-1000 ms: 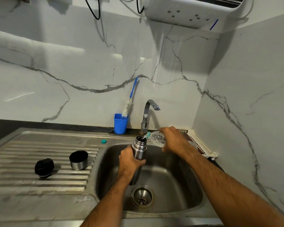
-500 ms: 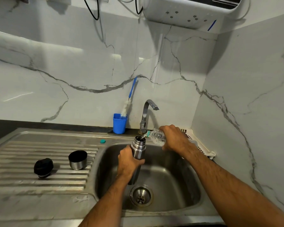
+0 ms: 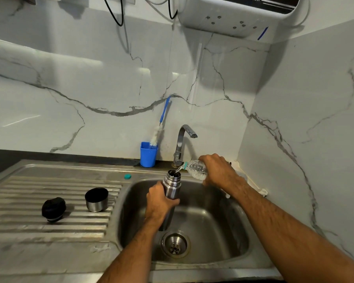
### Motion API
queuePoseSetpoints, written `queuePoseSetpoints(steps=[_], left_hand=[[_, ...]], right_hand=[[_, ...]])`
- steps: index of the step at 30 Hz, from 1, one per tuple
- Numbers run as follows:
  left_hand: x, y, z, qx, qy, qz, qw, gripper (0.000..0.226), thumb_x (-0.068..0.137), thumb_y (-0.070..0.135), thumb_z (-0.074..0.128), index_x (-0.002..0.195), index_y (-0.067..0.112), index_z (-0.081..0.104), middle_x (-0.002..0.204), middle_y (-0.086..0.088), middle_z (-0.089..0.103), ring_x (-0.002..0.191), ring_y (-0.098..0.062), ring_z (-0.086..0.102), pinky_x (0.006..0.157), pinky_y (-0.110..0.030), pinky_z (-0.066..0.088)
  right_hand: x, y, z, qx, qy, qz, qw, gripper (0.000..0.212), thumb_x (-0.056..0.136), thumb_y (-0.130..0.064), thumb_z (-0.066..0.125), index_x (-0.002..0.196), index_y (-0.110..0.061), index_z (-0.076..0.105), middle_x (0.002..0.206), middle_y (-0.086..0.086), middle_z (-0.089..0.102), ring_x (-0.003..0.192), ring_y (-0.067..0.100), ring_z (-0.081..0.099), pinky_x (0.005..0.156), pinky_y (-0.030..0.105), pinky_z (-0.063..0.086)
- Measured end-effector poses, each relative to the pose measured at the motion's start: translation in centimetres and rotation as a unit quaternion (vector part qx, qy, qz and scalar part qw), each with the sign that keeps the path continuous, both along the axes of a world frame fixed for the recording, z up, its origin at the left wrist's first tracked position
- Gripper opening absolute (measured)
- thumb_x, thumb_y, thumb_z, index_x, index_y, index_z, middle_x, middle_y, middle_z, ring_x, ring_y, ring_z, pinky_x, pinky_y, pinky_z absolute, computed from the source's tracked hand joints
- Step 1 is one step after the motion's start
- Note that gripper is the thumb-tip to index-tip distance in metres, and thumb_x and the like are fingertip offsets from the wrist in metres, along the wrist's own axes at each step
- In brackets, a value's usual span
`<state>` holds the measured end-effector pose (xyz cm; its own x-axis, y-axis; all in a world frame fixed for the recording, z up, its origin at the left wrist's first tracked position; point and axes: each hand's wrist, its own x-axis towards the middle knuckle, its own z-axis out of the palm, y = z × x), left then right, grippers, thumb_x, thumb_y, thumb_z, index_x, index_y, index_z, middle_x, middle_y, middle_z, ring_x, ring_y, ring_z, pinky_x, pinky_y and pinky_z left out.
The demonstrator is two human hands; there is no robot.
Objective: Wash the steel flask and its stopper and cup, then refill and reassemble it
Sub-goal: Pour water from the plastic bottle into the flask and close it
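Observation:
My left hand grips the steel flask upright over the sink basin, its mouth uncovered. My right hand holds a clear plastic bottle tipped on its side, neck at the flask's mouth, with water running from it into the flask. On the ribbed drainboard to the left, the black stopper lies near the steel cup, which stands mouth up.
A tap rises behind the flask. A blue holder with a bottle brush stands against the marble wall. A small teal cap lies on the sink rim. A white rack sits at right, behind my right arm.
Both hands keep the same hold and stay in the same place. The bottle remains tipped at the flask's mouth; only the camera view shifted slightly.

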<state>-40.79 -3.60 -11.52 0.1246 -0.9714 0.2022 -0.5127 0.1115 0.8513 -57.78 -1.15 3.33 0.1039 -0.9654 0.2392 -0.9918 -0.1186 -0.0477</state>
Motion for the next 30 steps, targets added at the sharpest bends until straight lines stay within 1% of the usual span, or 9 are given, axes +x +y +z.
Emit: queuePoseSetpoints(steps=[5, 11, 15, 19, 22, 26, 30], left_hand=[[0.01, -0.03, 0.02, 0.004, 0.002, -0.001, 1.000, 0.067, 0.064, 0.019, 0.094, 0.123, 0.017, 0.061, 0.121, -0.003, 0.070, 0.113, -0.019, 0.067, 0.096, -0.029, 0.050], [0.05, -0.02, -0.10, 0.004, 0.002, 0.000, 1.000, 0.066, 0.063, 0.021, 0.095, 0.120, 0.018, 0.062, 0.118, -0.001, 0.071, 0.109, -0.017, 0.068, 0.089, -0.022, 0.047], [0.04, -0.04, -0.10, 0.006, -0.001, 0.001, 1.000, 0.067, 0.063, 0.021, 0.095, 0.121, 0.018, 0.062, 0.119, -0.002, 0.071, 0.110, -0.017, 0.068, 0.091, -0.024, 0.048], [0.05, -0.11, -0.14, 0.007, -0.001, 0.000, 1.000, 0.068, 0.063, 0.021, 0.095, 0.122, 0.018, 0.061, 0.120, -0.002, 0.070, 0.111, -0.017, 0.067, 0.090, -0.023, 0.047], [0.06, -0.12, -0.16, 0.007, -0.002, -0.001, 1.000, 0.068, 0.063, 0.021, 0.095, 0.121, 0.018, 0.062, 0.119, -0.002, 0.070, 0.111, -0.017, 0.067, 0.089, -0.022, 0.046], [0.11, -0.15, -0.21, 0.009, -0.002, -0.004, 1.000, 0.069, 0.063, 0.020, 0.095, 0.122, 0.018, 0.061, 0.120, -0.002, 0.070, 0.112, -0.018, 0.067, 0.094, -0.027, 0.050], [0.08, -0.13, -0.15, 0.008, -0.002, -0.004, 1.000, 0.069, 0.062, 0.022, 0.095, 0.122, 0.019, 0.061, 0.120, -0.001, 0.070, 0.112, -0.017, 0.067, 0.092, -0.025, 0.049]], right_hand=[[0.02, 0.02, 0.34, 0.002, 0.011, 0.003, 1.000, 0.075, 0.069, -0.021, 0.092, 0.136, -0.017, 0.058, 0.129, 0.010, 0.065, 0.114, 0.026, 0.062, 0.096, 0.040, 0.055], [-0.12, 0.19, 0.55, 0.000, 0.026, 0.000, 1.000, 0.074, 0.070, -0.016, 0.090, 0.137, -0.015, 0.058, 0.130, 0.012, 0.064, 0.115, 0.028, 0.061, 0.093, 0.039, 0.052], [0.03, 0.22, 0.50, 0.000, 0.025, 0.000, 1.000, 0.075, 0.071, -0.018, 0.090, 0.138, -0.015, 0.057, 0.131, 0.011, 0.064, 0.116, 0.027, 0.061, 0.094, 0.039, 0.052], [0.16, 0.15, 0.54, 0.003, 0.025, 0.001, 1.000, 0.077, 0.071, -0.020, 0.091, 0.139, -0.017, 0.056, 0.132, 0.010, 0.064, 0.116, 0.027, 0.061, 0.095, 0.039, 0.053], [0.17, 0.14, 0.67, 0.002, 0.030, -0.001, 1.000, 0.079, 0.070, -0.020, 0.091, 0.140, -0.017, 0.056, 0.132, 0.011, 0.063, 0.117, 0.028, 0.060, 0.095, 0.040, 0.052], [0.18, 0.07, 0.63, -0.002, 0.034, -0.003, 0.999, 0.078, 0.070, -0.019, 0.091, 0.139, -0.018, 0.056, 0.131, 0.010, 0.064, 0.116, 0.028, 0.061, 0.095, 0.040, 0.053], [0.19, 0.11, 0.74, 0.000, 0.035, 0.000, 0.999, 0.078, 0.072, -0.018, 0.090, 0.141, -0.016, 0.055, 0.132, 0.011, 0.063, 0.117, 0.028, 0.060, 0.096, 0.040, 0.051]])
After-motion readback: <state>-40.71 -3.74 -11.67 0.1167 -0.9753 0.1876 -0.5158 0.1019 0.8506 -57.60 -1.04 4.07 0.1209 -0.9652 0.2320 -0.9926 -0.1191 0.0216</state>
